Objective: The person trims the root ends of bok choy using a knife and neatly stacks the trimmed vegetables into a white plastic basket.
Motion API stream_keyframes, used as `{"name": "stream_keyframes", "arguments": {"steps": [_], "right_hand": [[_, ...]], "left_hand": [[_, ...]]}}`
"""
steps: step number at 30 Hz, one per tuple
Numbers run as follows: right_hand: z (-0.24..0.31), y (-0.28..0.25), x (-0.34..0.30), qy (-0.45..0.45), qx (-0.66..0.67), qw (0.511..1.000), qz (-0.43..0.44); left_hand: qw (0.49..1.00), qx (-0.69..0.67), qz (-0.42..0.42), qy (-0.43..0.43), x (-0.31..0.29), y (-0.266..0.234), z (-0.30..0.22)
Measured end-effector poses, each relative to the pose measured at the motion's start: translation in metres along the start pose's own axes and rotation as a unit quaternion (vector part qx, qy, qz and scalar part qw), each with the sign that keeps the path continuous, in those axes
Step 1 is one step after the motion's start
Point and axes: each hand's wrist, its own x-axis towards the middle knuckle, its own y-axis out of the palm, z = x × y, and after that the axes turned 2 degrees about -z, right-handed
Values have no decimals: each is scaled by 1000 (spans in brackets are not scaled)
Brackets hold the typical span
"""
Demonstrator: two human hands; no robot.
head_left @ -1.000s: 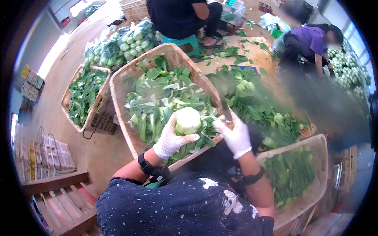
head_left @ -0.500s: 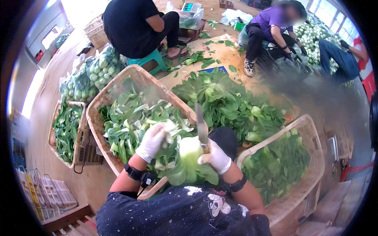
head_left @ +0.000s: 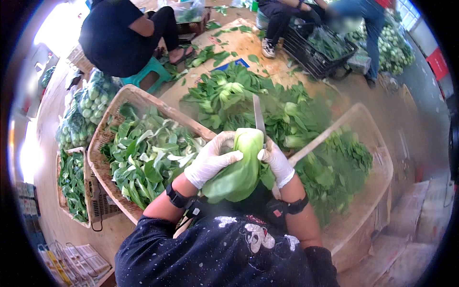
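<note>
A pale green bok choy (head_left: pixel 243 160) is upside down in front of my chest, its cut base upward and its leaves hanging toward me. My gloved left hand (head_left: pixel 213 159) is closed round its left side, thumb across the stalks. My gloved right hand (head_left: pixel 276 161) holds a knife (head_left: pixel 258 114) with the blade pointing up and away, just right of the base. The right thumb also presses against the bok choy. The knife's handle is mostly hidden by my right hand and the bok choy.
A crate (head_left: pixel 111 107) of loose leaves stands at left, another crate (head_left: pixel 319 139) of leafy greens at right. Beyond my hands lies a bok choy heap (head_left: pixel 287 110). A person on a green stool (head_left: pixel 149 74) sits far left; others work by a black crate (head_left: pixel 306 60).
My left hand has come from above the leaf crate onto the bok choy. The bok choy has moved up and slightly right. My view has shifted; the others appear higher in it.
</note>
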Motion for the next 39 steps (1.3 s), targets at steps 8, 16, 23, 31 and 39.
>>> {"name": "stream_keyframes", "arguments": {"steps": [8, 16, 23, 31, 39], "right_hand": [[-10, -57, -20, 47, 63, 995, 65], [-11, -69, 0, 21, 111, 984, 136], [46, -161, 57, -55, 29, 937, -344], [56, -217, -44, -206, 214, 854, -428], [9, -447, -290, 155, -470, 465, -734]], "left_hand": [[983, 167, 81, -9, 32, 25, -11], [972, 182, -128, 72, 35, -68, 2], [663, 648, -374, -20, -21, -187, 12], [931, 325, -55, 154, 85, 58, 8], [950, 239, 188, 72, 141, 216, 114]]}}
